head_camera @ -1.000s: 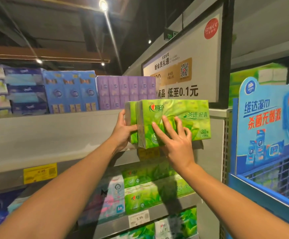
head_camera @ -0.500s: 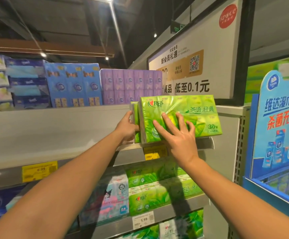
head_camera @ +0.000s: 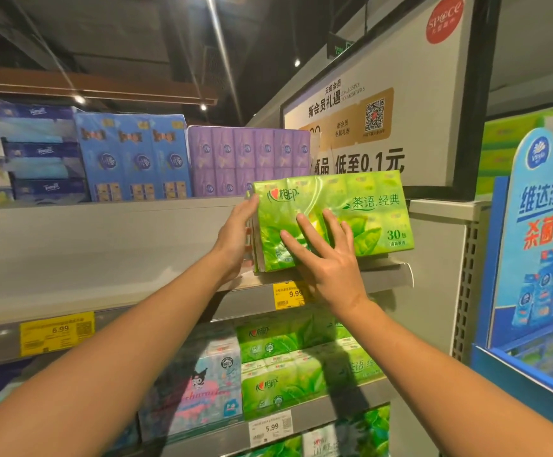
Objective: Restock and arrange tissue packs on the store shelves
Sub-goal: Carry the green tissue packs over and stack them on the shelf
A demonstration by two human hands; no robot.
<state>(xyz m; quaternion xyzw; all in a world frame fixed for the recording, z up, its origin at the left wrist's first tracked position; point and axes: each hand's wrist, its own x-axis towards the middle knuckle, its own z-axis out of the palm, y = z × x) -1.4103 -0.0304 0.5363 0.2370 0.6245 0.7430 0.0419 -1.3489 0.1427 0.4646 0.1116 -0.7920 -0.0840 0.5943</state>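
Note:
A green tissue pack (head_camera: 360, 206) with white lettering stands upright on the grey shelf (head_camera: 387, 278) at its right end, with a second green pack just behind it. My left hand (head_camera: 235, 239) presses against the pack's left end. My right hand (head_camera: 327, 258) lies flat on its front face, fingers spread. Both arms reach up from the lower corners of the frame. The shelf to the left of the pack is bare.
Blue packs (head_camera: 133, 156) and purple packs (head_camera: 248, 159) stand on top of the shelving. Green packs (head_camera: 288, 371) and a cartoon pack (head_camera: 199, 387) fill the lower shelf. A framed sign (head_camera: 383, 103) hangs above right; a blue display stand (head_camera: 538, 258) is at the right.
The green pack has come down onto the shelf and slid right. My left hand has moved from behind it to its left end; my right hand stays flat on its front.

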